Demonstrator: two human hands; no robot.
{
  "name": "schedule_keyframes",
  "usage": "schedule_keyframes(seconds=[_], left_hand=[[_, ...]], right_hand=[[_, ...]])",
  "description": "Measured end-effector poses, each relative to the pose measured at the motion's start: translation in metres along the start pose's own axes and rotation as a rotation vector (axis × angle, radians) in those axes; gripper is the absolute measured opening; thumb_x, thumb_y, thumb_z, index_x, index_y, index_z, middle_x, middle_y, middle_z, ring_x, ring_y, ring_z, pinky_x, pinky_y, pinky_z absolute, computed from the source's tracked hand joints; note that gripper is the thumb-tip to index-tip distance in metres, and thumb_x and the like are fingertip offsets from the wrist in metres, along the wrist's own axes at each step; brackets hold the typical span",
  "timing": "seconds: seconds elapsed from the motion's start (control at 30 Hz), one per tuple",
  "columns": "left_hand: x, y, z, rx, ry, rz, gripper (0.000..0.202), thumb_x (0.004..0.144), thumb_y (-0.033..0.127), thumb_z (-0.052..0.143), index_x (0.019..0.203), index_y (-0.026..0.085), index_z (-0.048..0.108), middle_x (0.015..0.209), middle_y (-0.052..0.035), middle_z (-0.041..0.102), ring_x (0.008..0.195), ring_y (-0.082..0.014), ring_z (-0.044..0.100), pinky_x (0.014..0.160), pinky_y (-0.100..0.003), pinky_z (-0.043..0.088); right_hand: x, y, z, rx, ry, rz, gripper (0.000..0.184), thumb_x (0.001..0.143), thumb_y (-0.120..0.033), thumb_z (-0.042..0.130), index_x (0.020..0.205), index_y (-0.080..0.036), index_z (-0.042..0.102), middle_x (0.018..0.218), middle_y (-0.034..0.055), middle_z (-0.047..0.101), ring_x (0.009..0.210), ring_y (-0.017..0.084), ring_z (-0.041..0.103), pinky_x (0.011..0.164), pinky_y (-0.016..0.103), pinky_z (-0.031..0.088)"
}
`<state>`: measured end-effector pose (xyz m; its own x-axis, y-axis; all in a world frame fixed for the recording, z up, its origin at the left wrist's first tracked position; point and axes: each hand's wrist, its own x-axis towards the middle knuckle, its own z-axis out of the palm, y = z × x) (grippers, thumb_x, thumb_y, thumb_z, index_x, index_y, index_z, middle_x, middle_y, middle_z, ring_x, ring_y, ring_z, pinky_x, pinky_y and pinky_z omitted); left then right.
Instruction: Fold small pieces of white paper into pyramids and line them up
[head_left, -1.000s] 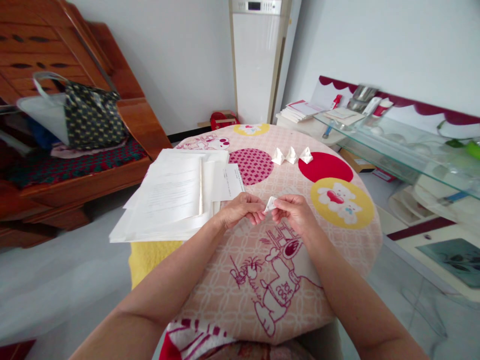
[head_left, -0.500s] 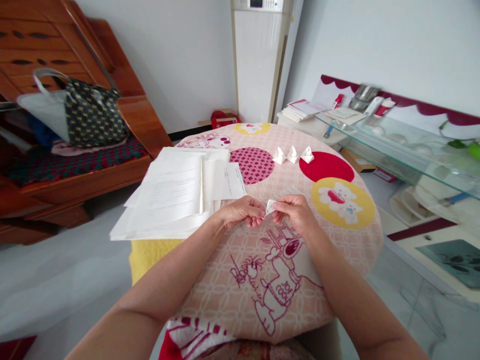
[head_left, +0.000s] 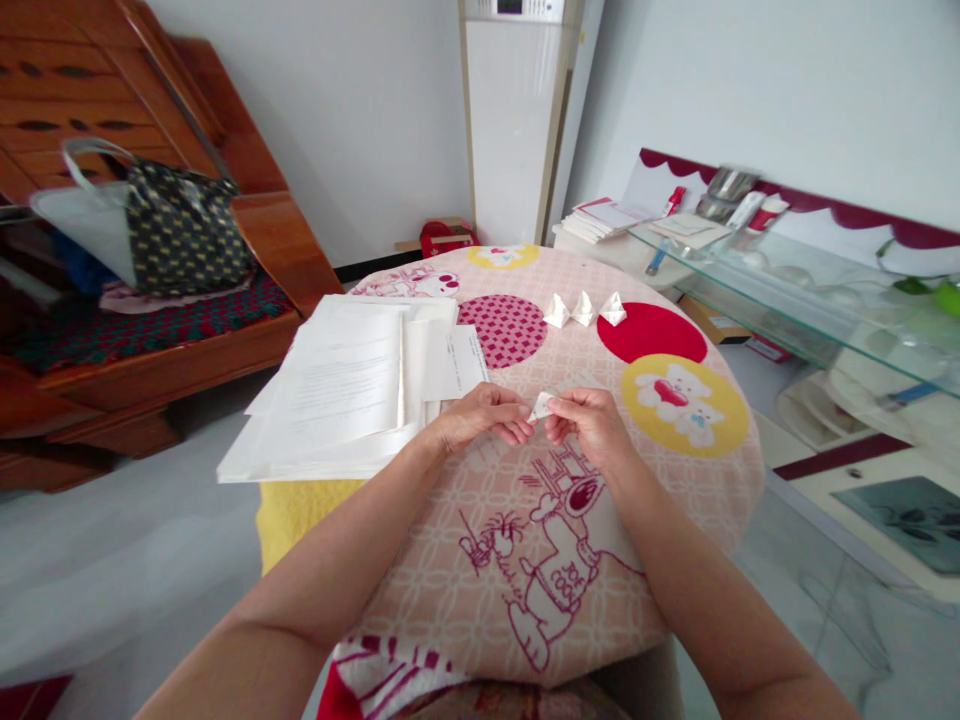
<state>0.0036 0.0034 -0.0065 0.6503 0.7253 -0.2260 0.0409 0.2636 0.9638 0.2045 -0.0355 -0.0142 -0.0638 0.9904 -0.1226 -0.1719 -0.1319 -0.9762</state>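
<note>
My left hand (head_left: 480,418) and my right hand (head_left: 589,425) meet above the middle of a round table, fingers pinched together on a small folded piece of white paper (head_left: 540,407). The paper sticks out between the fingertips of both hands. The pink cartoon tablecloth (head_left: 525,560) lies under my forearms. Three small folded white paper shapes (head_left: 584,310) stand in a row farther back on the cloth, apart from my hands.
A stack of white paper sheets (head_left: 345,390) covers the table's left side. A wooden bench with a patterned bag (head_left: 180,235) is at the left. A glass shelf (head_left: 810,290) with bottles and books runs along the right. A white tall appliance (head_left: 514,120) stands behind.
Both hands stay in place; the fingers shift slightly on the small folded paper. Nothing else has moved.
</note>
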Motion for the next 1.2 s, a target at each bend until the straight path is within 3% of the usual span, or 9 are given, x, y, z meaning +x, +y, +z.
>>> schedule_keyframes(seconds=[0.47,0.67,0.87,1.07,1.2], left_hand=[[0.005,-0.005,0.009,0.087,0.093,0.134,0.021,0.078,0.031,0.074,0.075,0.01,0.068,0.065,-0.003,0.069,0.052,-0.0084,0.06,0.048,-0.019,0.047],[0.005,-0.004,0.012,0.215,0.201,0.207,0.022,0.08,0.031,0.071,0.071,0.013,0.06,0.051,0.0047,0.055,0.042,-0.0048,0.046,0.041,-0.015,0.032],[0.001,-0.002,0.01,0.193,0.073,0.178,0.041,0.081,0.053,0.069,0.075,0.013,0.065,0.064,-0.002,0.064,0.054,-0.0099,0.057,0.048,-0.02,0.041],[0.002,-0.002,0.012,0.331,0.102,0.239,0.052,0.081,0.062,0.069,0.061,0.015,0.057,0.05,0.0059,0.043,0.046,-0.0052,0.033,0.044,-0.021,0.022],[0.0,-0.001,0.019,0.306,0.145,0.271,0.057,0.083,0.065,0.064,0.057,0.017,0.047,0.05,0.0075,0.034,0.046,-0.0052,0.026,0.045,-0.022,0.017]], right_hand=[[0.003,0.002,0.001,0.157,0.007,0.055,0.027,0.061,-0.039,0.084,0.061,-0.016,0.07,0.053,0.0033,0.069,0.04,0.013,0.06,0.036,0.02,0.046],[0.003,0.001,0.005,0.212,-0.011,0.05,0.025,0.06,-0.036,0.084,0.058,-0.017,0.068,0.051,0.0024,0.067,0.037,0.012,0.058,0.035,0.02,0.047],[0.002,0.004,0.007,0.177,-0.036,0.027,0.026,0.064,-0.038,0.083,0.058,-0.017,0.068,0.052,0.0022,0.067,0.037,0.011,0.057,0.036,0.021,0.046],[0.001,0.006,0.008,0.079,-0.115,0.006,0.028,0.069,-0.042,0.079,0.061,-0.017,0.068,0.053,0.0021,0.067,0.039,0.012,0.058,0.036,0.021,0.045],[-0.001,0.004,0.007,0.025,-0.165,-0.018,0.031,0.072,-0.043,0.075,0.058,-0.017,0.065,0.042,-0.0024,0.056,0.031,0.008,0.045,0.031,0.019,0.032]])
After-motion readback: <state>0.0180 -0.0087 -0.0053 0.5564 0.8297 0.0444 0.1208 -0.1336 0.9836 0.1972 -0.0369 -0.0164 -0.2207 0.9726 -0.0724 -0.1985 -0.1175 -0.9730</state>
